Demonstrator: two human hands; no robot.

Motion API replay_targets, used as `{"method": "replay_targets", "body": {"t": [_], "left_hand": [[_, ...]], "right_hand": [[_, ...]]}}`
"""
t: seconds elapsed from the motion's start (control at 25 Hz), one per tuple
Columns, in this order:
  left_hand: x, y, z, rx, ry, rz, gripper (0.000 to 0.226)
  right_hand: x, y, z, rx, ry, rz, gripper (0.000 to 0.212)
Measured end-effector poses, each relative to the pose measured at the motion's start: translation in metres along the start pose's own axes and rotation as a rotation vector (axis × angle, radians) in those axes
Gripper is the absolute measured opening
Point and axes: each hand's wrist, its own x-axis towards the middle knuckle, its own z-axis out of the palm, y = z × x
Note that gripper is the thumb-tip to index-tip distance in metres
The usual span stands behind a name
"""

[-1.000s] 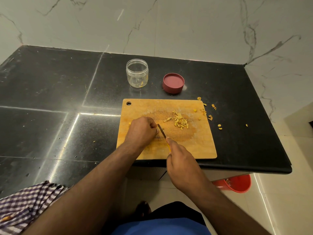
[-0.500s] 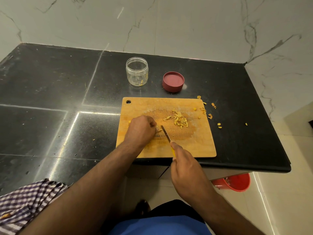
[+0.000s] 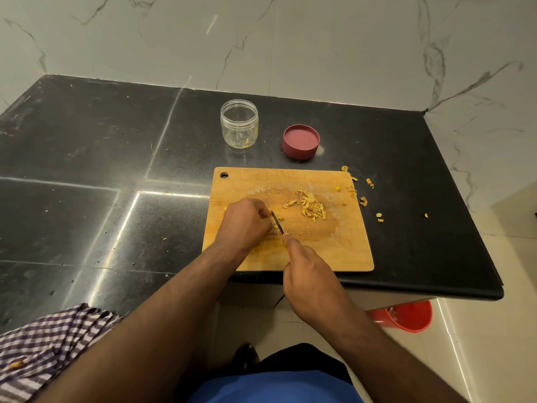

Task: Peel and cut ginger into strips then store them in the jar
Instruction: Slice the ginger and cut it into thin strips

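Note:
A wooden cutting board [image 3: 343, 251] lies at the counter's front edge. My left hand [image 3: 245, 223] rests on it with fingers curled over a piece of ginger that is mostly hidden. My right hand [image 3: 309, 279] grips a small knife [image 3: 277, 223], whose blade touches the board right beside my left fingertips. A pile of cut ginger strips [image 3: 309, 206] lies on the board's middle right. Behind the board stands a clear jar [image 3: 239, 123], open, with a few yellow bits at its bottom, and its red lid [image 3: 300, 141] lies to its right.
Ginger peels [image 3: 363, 199] are scattered on the black counter [image 3: 87, 170] off the board's right edge. A checked cloth [image 3: 43, 344] lies at the lower left. A red bucket [image 3: 406, 315] stands on the floor under the counter's right end. Marble walls close the back and right.
The knife blade has moved back against my left fingertips after swinging slightly right and away. My left hand stays in place on the ginger.

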Motion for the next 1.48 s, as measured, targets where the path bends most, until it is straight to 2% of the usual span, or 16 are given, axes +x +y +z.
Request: {"method": "replay_targets", "body": {"t": [0.28,0.52,1.0,1.2,1.48], "left_hand": [[0.000,-0.001,0.000,0.007,-0.004,0.006,0.010],[-0.004,-0.001,-0.003,0.026,-0.013,0.022,0.022],[-0.003,-0.002,-0.002,-0.027,-0.009,-0.009,0.007],[-0.002,-0.006,-0.001,-0.035,-0.022,-0.001,0.011],[-0.006,-0.006,-0.005,-0.007,-0.010,0.021,0.017]], "right_hand": [[-0.035,0.007,-0.006,0.059,0.011,-0.008,0.052],[-0.014,0.002,-0.009,0.056,0.026,-0.017,0.052],[-0.017,0.005,0.003,0.006,-0.008,-0.016,0.053],[-0.037,0.010,-0.004,0.004,0.008,-0.048,0.051],[-0.012,0.003,-0.002,0.044,0.014,-0.016,0.052]]}}
